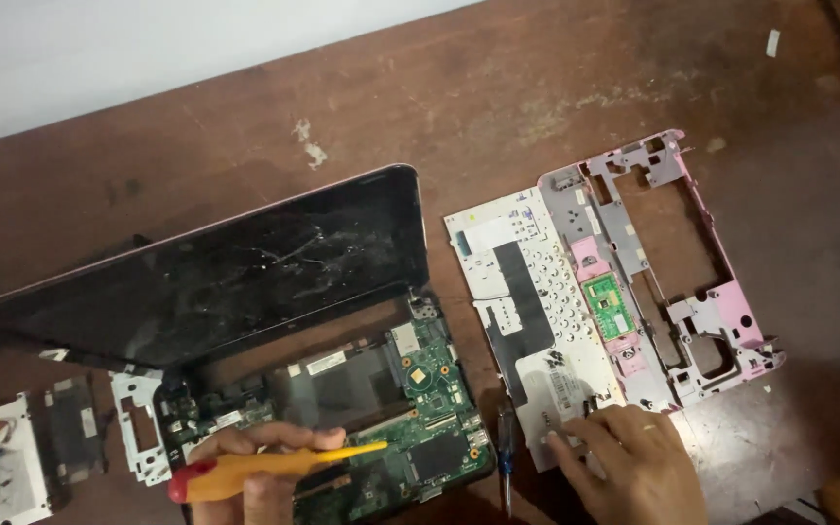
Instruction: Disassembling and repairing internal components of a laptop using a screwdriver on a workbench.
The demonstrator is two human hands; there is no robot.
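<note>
Low in the frame, the left hand (pixel 262 467) is gripping 1 yellow screwdriver (pixel 264 469) over the opened laptop base (pixel 381 408), while the right hand (pixel 634 462), fingers spread, is steadying the upturned keyboard (pixel 527 311) lower right.

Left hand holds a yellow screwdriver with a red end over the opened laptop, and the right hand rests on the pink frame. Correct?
Not quite. In the head view the right hand rests on the white upturned keyboard, not the pink frame beside it. The left hand does hold the yellow screwdriver over the opened laptop.
</note>
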